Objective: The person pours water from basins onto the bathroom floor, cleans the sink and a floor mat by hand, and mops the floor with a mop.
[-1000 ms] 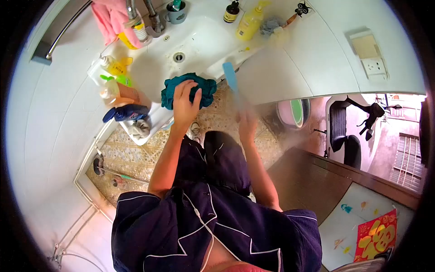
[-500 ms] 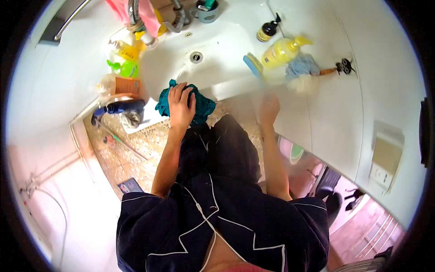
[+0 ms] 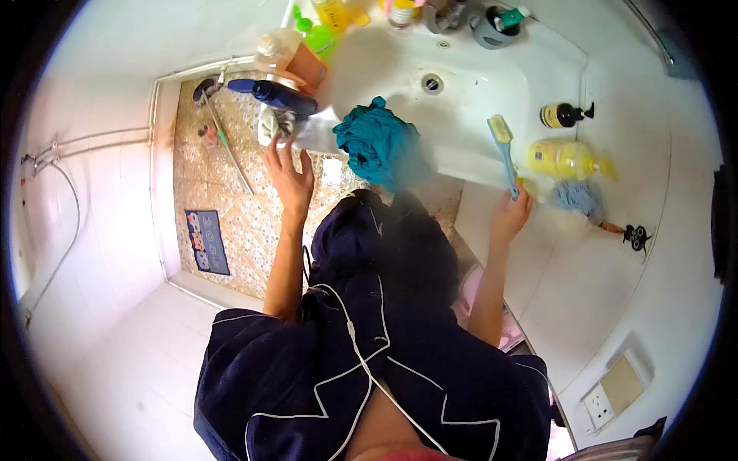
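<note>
A bunched teal cloth [image 3: 377, 142] rests on the front edge of the white sink [image 3: 384, 69], near its left part. My left hand [image 3: 290, 180] is off the cloth, to its lower left, with fingers spread just below a crumpled pale cloth [image 3: 277, 123]. My right hand [image 3: 513, 215] grips the end of a brush's blue handle [image 3: 508, 165]; the brush head with pale bristles points up over the sink. A yellow pump bottle [image 3: 560, 159] lies to the right of the brush.
A dark blue bottle [image 3: 284, 98], an orange bottle [image 3: 296, 65] and a green bottle [image 3: 317, 37] stand left of the basin. A grey cup [image 3: 494, 31] is at the back. To the right are a dark pump bottle [image 3: 563, 115] and a blue mesh puff [image 3: 578, 201].
My left hand has let go of the teal cloth and moved left. The brush in my right hand now points up, with its bristles showing. The camera view has turned.
</note>
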`<action>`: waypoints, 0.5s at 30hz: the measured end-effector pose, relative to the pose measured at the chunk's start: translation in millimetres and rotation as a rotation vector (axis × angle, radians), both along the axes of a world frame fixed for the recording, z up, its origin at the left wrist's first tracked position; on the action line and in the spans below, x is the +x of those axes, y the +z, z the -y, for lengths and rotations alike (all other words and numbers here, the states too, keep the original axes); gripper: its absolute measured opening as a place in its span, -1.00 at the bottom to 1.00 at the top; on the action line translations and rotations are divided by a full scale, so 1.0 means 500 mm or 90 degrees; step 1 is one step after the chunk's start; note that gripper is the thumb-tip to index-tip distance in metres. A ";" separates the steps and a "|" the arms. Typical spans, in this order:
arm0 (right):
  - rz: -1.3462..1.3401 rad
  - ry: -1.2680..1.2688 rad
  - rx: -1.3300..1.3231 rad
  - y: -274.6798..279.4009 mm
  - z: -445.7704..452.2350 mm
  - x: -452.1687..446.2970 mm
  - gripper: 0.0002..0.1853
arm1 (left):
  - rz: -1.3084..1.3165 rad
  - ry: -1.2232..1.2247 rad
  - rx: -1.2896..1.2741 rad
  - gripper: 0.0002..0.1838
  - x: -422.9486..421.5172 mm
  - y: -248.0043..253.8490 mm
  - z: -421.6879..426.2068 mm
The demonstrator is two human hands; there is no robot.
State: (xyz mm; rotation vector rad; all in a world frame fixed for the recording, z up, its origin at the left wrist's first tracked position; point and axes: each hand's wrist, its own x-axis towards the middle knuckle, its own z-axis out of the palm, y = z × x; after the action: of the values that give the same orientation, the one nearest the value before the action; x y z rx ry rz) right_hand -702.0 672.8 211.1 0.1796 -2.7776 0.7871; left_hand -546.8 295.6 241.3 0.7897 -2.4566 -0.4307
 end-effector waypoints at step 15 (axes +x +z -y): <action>-0.005 -0.100 -0.153 -0.009 0.062 0.018 -0.84 | -0.022 0.005 0.170 -0.75 -0.002 -0.028 0.121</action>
State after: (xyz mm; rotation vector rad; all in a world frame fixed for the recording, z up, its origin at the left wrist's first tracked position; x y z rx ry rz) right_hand -693.1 642.1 206.5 -0.0779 -2.6218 1.0650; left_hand -547.9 235.2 227.2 0.8899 -2.3920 -0.7749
